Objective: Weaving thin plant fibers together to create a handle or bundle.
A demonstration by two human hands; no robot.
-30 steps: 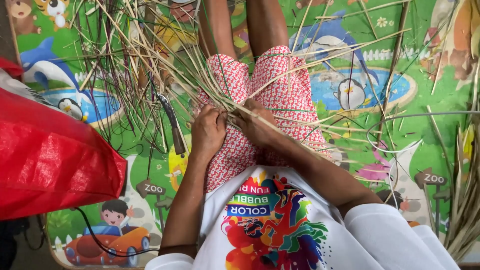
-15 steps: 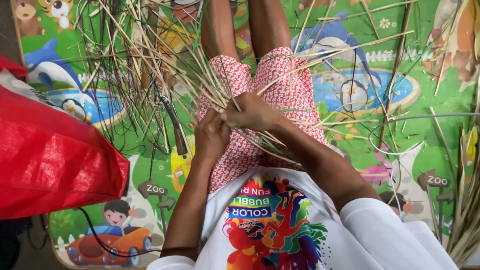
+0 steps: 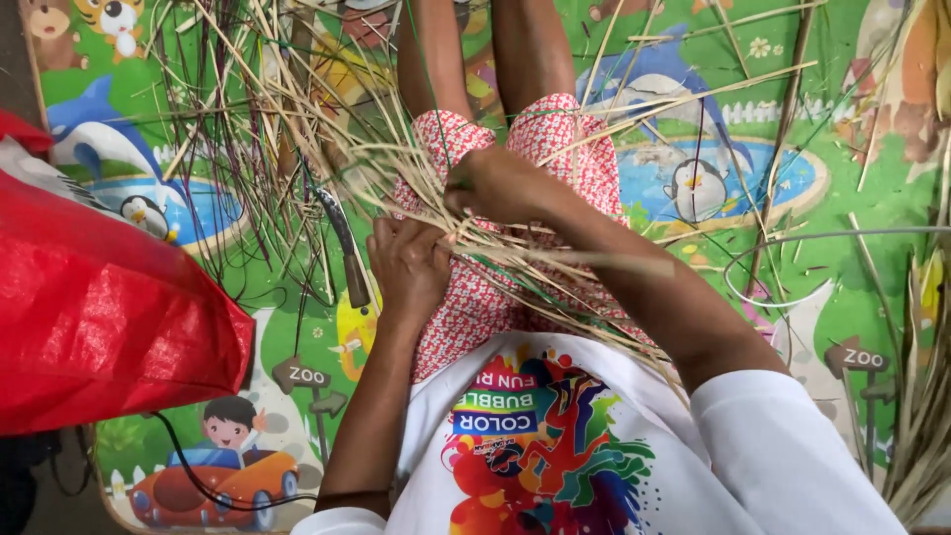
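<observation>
Two hands are working one bundle of straw strips (image 3: pixel 515 253): left hand (image 3: pixel 408 266) and right hand (image 3: pixel 500 185) are both clenching strands. Strips are overlapping too densely to count; fingers (image 3: pixel 396 230) are partly hidden.

bright cartoon play mat (image 3: pixel 852 149) floor

Floor covered by bright cartoon play mat (image 3: pixel 248 327), green ground, animal and pond pictures. On mat: loose pale straw strips (image 3: pixel 267 149) scattered upper left, some dark purple; knife (image 3: pixel 344 248) lying among them; red woven sack (image 3: pixel 99 317) at left edge; black cable (image 3: pixel 188 476) beneath it; dry leaf bundle (image 3: pixel 926 396) at right edge.
</observation>
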